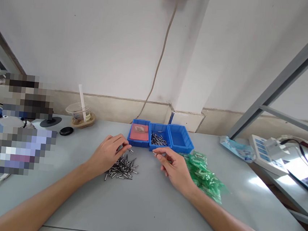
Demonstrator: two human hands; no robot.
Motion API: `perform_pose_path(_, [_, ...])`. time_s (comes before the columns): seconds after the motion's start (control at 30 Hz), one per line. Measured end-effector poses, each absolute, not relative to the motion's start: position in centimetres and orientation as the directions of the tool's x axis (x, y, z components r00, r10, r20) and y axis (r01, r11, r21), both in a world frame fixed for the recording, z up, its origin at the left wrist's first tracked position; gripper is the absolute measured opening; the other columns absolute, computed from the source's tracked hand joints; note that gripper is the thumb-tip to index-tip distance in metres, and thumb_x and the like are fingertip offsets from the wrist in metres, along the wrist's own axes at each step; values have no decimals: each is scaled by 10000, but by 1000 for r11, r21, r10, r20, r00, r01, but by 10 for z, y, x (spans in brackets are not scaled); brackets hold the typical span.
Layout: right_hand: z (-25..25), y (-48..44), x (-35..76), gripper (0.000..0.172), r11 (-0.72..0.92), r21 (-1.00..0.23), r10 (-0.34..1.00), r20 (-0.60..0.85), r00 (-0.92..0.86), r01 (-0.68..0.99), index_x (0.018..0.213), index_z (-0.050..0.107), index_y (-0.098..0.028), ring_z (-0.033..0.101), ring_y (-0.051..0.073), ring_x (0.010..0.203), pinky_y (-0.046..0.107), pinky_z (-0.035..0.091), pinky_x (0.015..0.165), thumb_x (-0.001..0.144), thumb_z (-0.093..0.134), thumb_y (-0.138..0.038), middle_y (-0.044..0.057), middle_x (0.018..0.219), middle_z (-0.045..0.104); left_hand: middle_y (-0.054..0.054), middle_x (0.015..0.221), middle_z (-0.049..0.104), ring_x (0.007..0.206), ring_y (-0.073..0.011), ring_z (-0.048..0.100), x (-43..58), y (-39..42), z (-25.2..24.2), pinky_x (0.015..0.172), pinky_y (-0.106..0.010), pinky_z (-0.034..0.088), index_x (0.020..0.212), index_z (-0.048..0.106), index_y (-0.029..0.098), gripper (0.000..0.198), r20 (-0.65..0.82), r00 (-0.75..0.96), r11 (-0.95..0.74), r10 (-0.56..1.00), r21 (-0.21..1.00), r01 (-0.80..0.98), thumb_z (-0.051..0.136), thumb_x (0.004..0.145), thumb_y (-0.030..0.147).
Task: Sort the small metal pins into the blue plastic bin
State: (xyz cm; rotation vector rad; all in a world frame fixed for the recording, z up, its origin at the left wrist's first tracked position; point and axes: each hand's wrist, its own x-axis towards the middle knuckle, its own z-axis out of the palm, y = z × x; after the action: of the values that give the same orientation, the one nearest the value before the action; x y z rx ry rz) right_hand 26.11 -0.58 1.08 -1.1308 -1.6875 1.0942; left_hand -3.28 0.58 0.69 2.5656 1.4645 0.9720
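My left hand (109,150) is closed over the far side of a pile of small metal pins (123,169). Short metal pins (131,150) poke out from its fingertips. Between the thumb and forefinger of my right hand (173,164) sits one small metal pin (154,153), mostly covered by the fingers. Just beyond my hands stands a blue bin (158,147) with many loose metal pins in it. Green plastic bags (202,174), with small pieces inside, lie heaped beside my right wrist.
Left of the pin bin, a blue bin (137,143) holds a pink pad; a third blue bin (185,147) is at the right. A cup (79,112), a round black object (66,131), a blue-white packet (236,149) and a power strip (262,151) flank the workspace.
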Motion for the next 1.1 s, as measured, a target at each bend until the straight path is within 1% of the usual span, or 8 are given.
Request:
perform_pose_path(0.27, [9, -3, 263, 281, 168, -969, 962, 121, -245, 179, 1101, 741, -254, 595, 147, 626, 237, 419, 440, 914, 746, -464, 25, 894, 692, -5, 945, 688, 708, -165, 523, -32, 4, 8, 825, -366, 396, 968, 611, 224, 328, 504, 358, -555, 786, 320, 768, 419, 1139, 428])
perform_pose_path(0.43, [6, -2, 264, 268, 179, -963, 962, 129, -242, 200, 1007, 755, -243, 516, 128, 580, 256, 415, 490, 927, 737, -498, -1, 793, 647, 5, 932, 680, 699, -167, 526, -32, 4, 8, 821, -361, 400, 955, 602, 230, 313, 499, 351, -547, 792, 326, 771, 439, 1133, 428])
perform_pose_path(0.53, [9, -3, 264, 311, 178, -965, 960, 127, -251, 192, 965, 738, -232, 480, 112, 566, 254, 391, 501, 967, 681, -537, -4, 801, 624, 6, 939, 679, 710, -168, 528, -32, 4, 8, 833, -362, 395, 956, 600, 229, 303, 496, 356, -550, 792, 325, 769, 439, 1135, 412])
perform_pose_path(0.63, [14, -5, 262, 382, 100, -984, 961, 58, -270, 146, 955, 713, -215, 454, 95, 549, 240, 352, 485, 994, 621, -583, -1, 821, 607, 5, 942, 677, 716, -170, 530, -32, 4, 9, 835, -363, 389, 962, 601, 228, 296, 492, 362, -554, 792, 327, 766, 443, 1134, 408])
perform_pose_path(0.77, [19, -7, 260, 421, -18, -999, 952, -31, -303, 45, 935, 675, -203, 398, 76, 523, 218, 306, 467, 978, 626, -619, -41, 746, 498, 8, 933, 673, 702, -166, 522, -32, 4, 9, 826, -360, 386, 950, 599, 226, 301, 493, 363, -556, 791, 328, 764, 444, 1133, 407])
perform_pose_path(0.93, [19, -6, 260, 381, -59, -997, 948, -40, -316, -51, 1014, 670, -206, 402, 64, 533, 213, 319, 473, 966, 657, -583, -35, 822, 524, 5, 929, 676, 699, -166, 521, -33, 5, 8, 816, -356, 387, 954, 605, 226, 299, 506, 364, -561, 782, 319, 764, 445, 1133, 404])
perform_pose_path(1.0, [19, -6, 260, 352, -34, -998, 950, -17, -310, -51, 1070, 666, -214, 422, 61, 537, 213, 336, 475, 966, 668, -551, -18, 893, 574, 5, 930, 677, 692, -164, 518, -33, 5, 7, 813, -355, 387, 953, 604, 225, 299, 510, 363, -563, 780, 318, 763, 448, 1132, 406])
perform_pose_path(1.1, [20, -6, 260, 320, 8, -1000, 959, 10, -283, -8, 1064, 647, -219, 440, 60, 533, 220, 362, 480, 966, 677, -523, 2, 957, 632, 5, 937, 676, 705, -166, 524, -32, 5, 7, 822, -355, 386, 958, 600, 223, 301, 499, 364, -558, 786, 322, 765, 441, 1135, 408])
